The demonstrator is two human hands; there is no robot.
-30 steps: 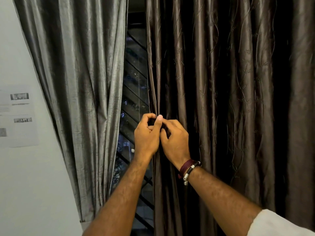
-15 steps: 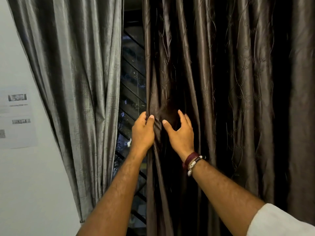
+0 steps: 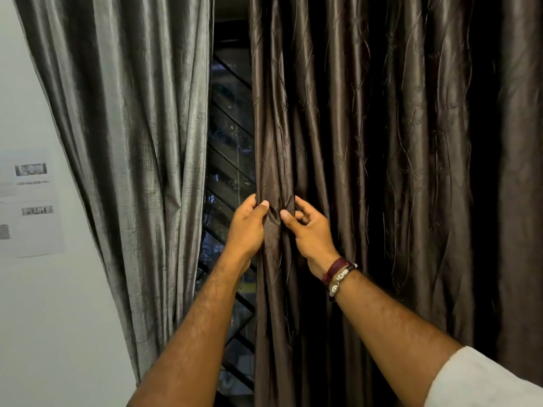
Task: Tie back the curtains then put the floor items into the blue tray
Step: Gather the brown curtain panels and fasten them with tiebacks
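Nearest, a white sleeve [image 3: 482, 383] covers the right upper arm at the lower right corner, and both bare forearms reach up and forward from the bottom edge. On the right wrist sit a maroon band [image 3: 335, 267] and a silver bracelet [image 3: 338, 282], touching each other. Further along, the right hand [image 3: 313, 233] has its grip on the dark brown curtain [image 3: 382, 171]: the thumb presses a gathered fold from the right while the fingers curl round behind the cloth. Just beside it, the left hand [image 3: 248, 227] pinches the same fold from the left, thumb on the front, fingers hidden behind the curtain's inner edge. The two thumbs are close together with the bunched fabric between them.

That brown curtain, stitched with thin wavy lines and small leaf shapes, hangs in long vertical pleats across the middle and right of the view. To its left, the grey curtain [image 3: 132, 142] slants down and leftward, apart from the brown one. Between the two, a narrow gap shows a window [image 3: 229, 127] with dark diagonal bars and dim outdoor shapes behind the glass. Farthest left, a pale wall [image 3: 44, 318] carries printed paper sheets [image 3: 29, 204], their text too blurred to read.
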